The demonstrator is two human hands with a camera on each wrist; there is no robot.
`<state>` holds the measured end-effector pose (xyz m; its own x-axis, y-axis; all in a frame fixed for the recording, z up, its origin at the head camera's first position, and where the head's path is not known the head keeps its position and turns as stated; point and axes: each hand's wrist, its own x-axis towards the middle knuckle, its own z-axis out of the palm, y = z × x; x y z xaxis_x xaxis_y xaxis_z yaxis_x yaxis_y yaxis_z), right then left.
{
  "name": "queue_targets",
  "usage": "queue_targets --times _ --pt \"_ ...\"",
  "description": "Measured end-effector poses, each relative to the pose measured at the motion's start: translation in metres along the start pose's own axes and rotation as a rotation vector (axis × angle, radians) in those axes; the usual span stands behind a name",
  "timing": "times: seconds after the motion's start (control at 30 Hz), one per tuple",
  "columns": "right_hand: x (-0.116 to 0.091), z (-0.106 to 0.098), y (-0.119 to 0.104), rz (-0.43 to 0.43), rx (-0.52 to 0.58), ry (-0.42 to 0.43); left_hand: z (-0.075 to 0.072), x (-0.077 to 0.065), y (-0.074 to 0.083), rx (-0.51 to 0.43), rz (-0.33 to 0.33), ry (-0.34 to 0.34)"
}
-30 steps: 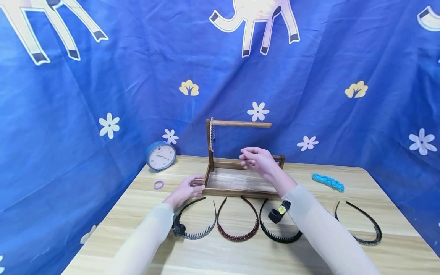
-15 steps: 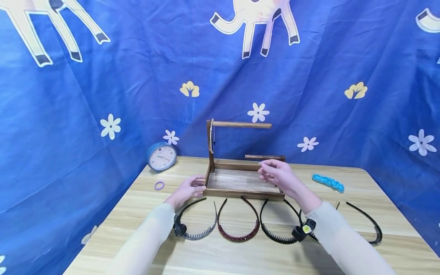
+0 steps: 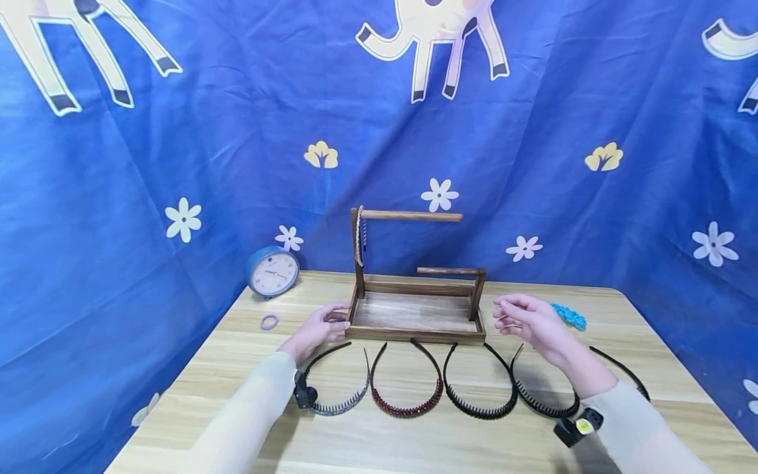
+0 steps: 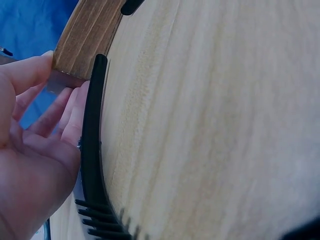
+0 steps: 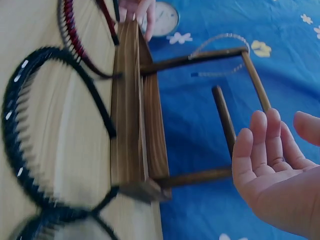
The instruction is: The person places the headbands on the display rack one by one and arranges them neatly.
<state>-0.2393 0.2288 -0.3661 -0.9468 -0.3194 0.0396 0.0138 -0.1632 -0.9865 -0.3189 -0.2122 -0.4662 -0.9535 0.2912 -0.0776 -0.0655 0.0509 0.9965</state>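
Pale wood-grain table (image 3: 367, 454) under everything. Wooden stand (image 3: 414, 311) towards its back, near the middle: stiff, probably fairly light; best held by the low front wall (image 3: 417, 335). Toothed headbands (image 3: 481, 415) in a row before it: likely springy, slick; take by the plain ends. Left hand (image 3: 322, 326) grasps the stand's left end. Right hand (image 3: 533, 321) beyond its right end, loosely curled, holding nothing. Slim pale headband (image 3: 358, 243) over the upper bar (image 3: 414, 216), easily shifted.
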Motion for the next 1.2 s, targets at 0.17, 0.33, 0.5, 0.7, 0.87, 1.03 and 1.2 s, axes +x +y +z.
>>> queue_targets --times 0.17,0.33,0.5,0.7,0.87,1.03,1.2 --pt "-0.018 -0.025 0.002 -0.058 -0.021 -0.002 0.000 0.002 -0.001 -0.011 0.001 -0.004" --pt "-0.041 -0.050 0.004 -0.124 -0.223 0.081 0.001 0.003 -0.003 -0.005 0.001 0.000" --pt "-0.066 -0.075 0.005 -0.136 -0.390 0.174 0.000 0.002 -0.001 0.000 0.012 -0.008" --pt "-0.090 -0.098 0.006 -0.152 -0.503 0.246 -0.001 0.002 -0.002 -0.003 0.014 -0.002" --pt "-0.108 -0.113 0.011 -0.179 -0.675 0.294 -0.001 0.004 -0.003 -0.011 0.009 -0.002" --pt "-0.125 -0.125 0.012 -0.150 -0.852 0.332 -0.001 0.004 -0.002 -0.017 -0.010 -0.004" --pt "-0.139 -0.139 0.017 -0.087 -1.019 0.364 -0.002 0.004 -0.002 -0.016 -0.012 -0.004"
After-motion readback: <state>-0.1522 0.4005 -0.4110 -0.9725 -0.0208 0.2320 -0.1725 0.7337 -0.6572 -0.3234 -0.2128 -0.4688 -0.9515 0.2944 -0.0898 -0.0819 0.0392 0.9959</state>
